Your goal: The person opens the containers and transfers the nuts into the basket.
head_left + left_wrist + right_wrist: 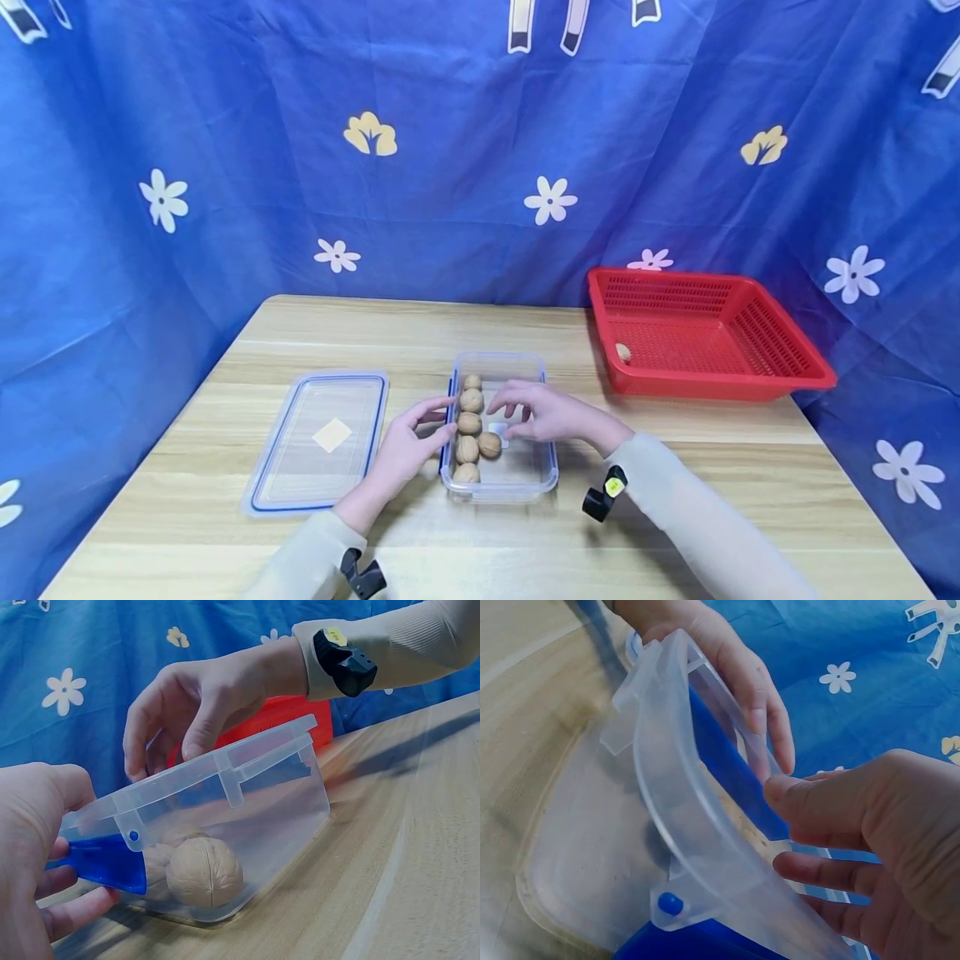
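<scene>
A clear plastic storage box [551,467] with blue latches stands on the table. Several walnuts [469,423] line its left side, and one more walnut [490,445] lies to the right of that row. My left hand [405,454] grips the box's left side; the left wrist view shows its fingers around a blue latch flap [112,862]. Above the right half of the box is my right hand [551,412], its fingers loosely bent and apart. In the right wrist view nothing shows between its thumb and fingers [821,871].
The box's clear lid [315,475] with a blue seal lies flat on the left of the wooden table [675,525]. At the back right stands a red perforated basket [697,383], a walnut [622,352] in its left corner. Blue cloth [450,217] hangs behind.
</scene>
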### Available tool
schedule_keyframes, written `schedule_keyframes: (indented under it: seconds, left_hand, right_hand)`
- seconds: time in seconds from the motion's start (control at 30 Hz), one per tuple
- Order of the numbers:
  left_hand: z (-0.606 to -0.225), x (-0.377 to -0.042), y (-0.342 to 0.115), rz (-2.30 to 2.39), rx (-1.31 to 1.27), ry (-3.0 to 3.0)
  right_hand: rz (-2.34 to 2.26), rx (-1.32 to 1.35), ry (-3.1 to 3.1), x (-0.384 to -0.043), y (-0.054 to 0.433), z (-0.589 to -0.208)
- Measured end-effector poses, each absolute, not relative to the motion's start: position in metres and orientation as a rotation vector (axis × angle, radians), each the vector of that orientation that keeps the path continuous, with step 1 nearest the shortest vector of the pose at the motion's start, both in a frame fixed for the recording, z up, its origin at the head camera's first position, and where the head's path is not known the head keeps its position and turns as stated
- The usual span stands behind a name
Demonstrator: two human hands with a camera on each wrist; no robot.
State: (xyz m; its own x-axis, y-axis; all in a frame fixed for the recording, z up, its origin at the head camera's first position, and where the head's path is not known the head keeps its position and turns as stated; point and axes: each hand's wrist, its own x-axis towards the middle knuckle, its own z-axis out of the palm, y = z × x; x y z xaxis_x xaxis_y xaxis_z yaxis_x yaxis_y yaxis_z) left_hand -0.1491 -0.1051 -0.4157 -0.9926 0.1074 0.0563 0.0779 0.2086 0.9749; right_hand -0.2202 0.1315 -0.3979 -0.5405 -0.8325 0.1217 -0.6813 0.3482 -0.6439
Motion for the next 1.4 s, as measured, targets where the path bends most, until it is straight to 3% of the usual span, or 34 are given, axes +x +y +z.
schedule_keyframes:
  seconds: [0.33,0.93,1.4]
  left_hand:
    - [-0.416,-0.149,-0.106,1.941,0.189,2.449]
    - [-0.413,-0.15,-0.104,1.922,0.168,2.456]
    - [-0.449,-0.165,-0.111,1.962,0.181,2.459]
  right_hand:
    - [-0.767,-1.489,2.376,-0.227,0.123,-0.404]
    - [-0.536,-1.369,2.425,-0.225,0.113,-0.406]
    - [-0.372,-1.39,2.503,-0.221,0.112,-0.409]
